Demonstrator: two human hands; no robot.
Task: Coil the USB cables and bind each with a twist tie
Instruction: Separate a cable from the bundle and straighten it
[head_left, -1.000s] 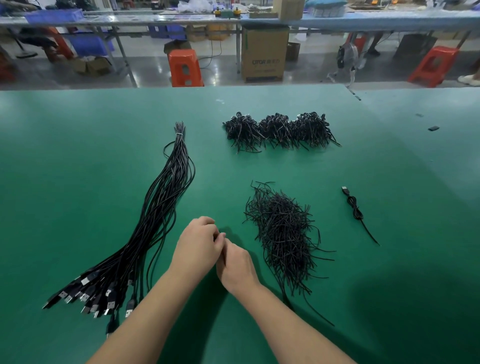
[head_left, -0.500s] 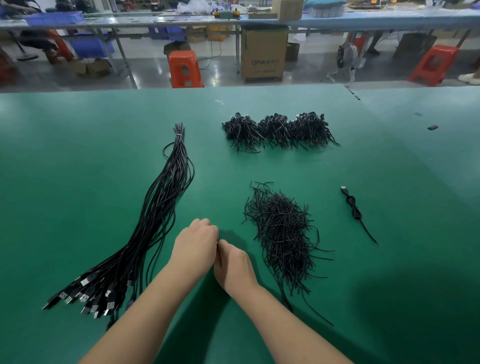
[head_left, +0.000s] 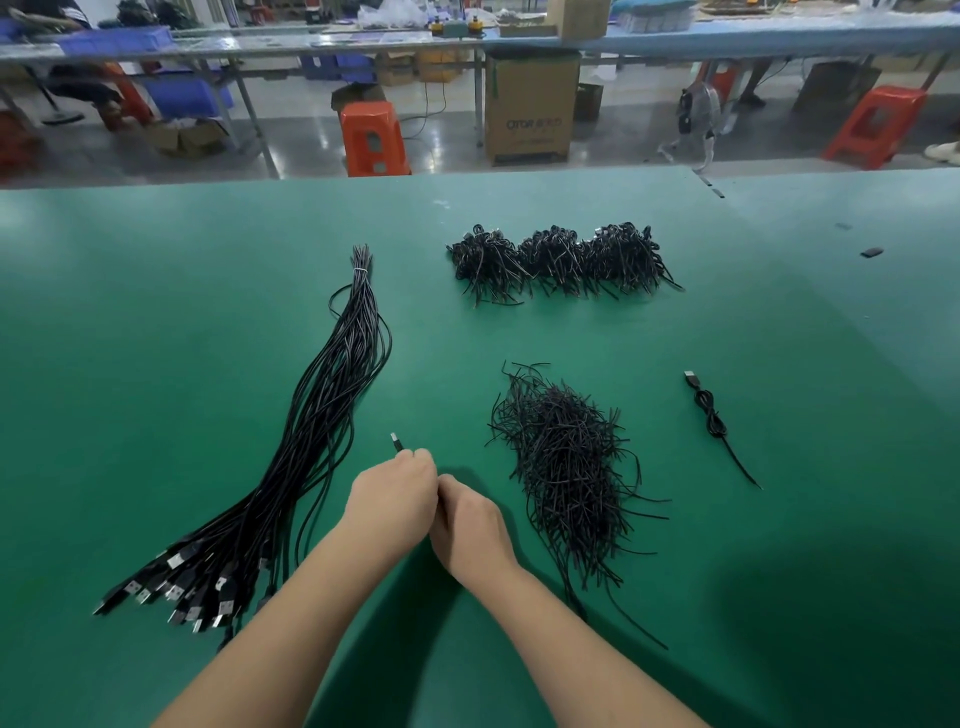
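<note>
A moment before, my fists hid everything, but now a USB plug (head_left: 396, 442) poked out past my left hand (head_left: 392, 501), curled round the cable while my right hand (head_left: 470, 525) pinched beside it, so I judged coiling underway.

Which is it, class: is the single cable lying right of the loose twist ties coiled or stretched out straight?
Coiled. The single cable is gathered into short loops, with its plug and a straight tail sticking out at opposite ends.
</note>
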